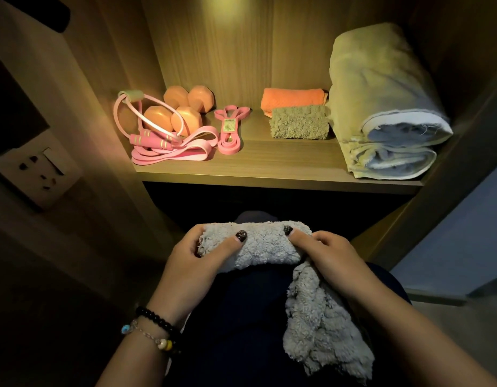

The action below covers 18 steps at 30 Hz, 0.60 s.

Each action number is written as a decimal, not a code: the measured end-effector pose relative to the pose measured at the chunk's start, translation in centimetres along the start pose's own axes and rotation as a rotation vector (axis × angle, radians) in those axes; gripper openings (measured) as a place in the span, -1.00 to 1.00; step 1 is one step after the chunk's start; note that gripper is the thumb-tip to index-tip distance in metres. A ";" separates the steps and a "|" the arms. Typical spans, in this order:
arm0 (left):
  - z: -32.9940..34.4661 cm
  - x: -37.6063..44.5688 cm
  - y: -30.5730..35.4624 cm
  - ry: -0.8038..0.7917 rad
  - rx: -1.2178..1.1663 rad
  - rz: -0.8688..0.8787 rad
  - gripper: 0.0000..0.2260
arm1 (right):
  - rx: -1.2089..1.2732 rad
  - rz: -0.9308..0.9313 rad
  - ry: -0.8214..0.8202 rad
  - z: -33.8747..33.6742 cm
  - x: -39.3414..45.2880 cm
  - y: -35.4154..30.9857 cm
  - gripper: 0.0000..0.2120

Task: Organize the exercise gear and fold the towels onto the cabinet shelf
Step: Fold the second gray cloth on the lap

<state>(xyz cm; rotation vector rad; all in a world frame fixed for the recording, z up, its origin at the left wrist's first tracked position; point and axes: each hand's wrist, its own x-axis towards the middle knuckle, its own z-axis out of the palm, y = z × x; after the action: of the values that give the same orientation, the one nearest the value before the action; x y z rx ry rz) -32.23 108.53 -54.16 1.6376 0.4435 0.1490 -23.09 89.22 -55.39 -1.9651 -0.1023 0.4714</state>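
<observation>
Grey fluffy towel [265, 247] rolled on our lap, long axis 9-to-3; left hand [197, 255] and right hand [329, 254] curl round its ends; wooden cabinet shelf [269, 166] at 12.

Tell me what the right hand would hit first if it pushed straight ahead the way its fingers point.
The right hand points up and left across the grey towel it grips. Beyond that lies the dark gap under the shelf; its front edge looks like the first hard contact, though depth is unclear.
</observation>
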 end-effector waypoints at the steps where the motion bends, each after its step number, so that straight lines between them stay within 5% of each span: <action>1: 0.1 0.0 0.0 -0.006 -0.060 -0.028 -0.54 | 0.049 0.017 -0.035 0.1 0.0 0.0 -0.48; 10: 2.1 2.1 2.1 0.076 -0.155 0.083 -0.86 | 0.308 -0.059 0.078 -0.5 0.8 -0.1 -0.73; 14: 3.7 5.2 3.7 0.073 -0.110 0.090 -0.77 | 0.270 -0.073 0.212 -1.9 2.6 -0.9 -0.49; 18: 5.8 9.5 4.9 0.089 0.095 0.177 -0.71 | 0.286 -0.090 0.308 -3.7 5.7 -1.8 -0.73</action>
<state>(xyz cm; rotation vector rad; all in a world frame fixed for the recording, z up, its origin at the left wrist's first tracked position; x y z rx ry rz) -20.49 106.37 -51.68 1.7687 0.3768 0.3387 -16.24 88.41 -54.03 -1.7199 0.0691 0.1130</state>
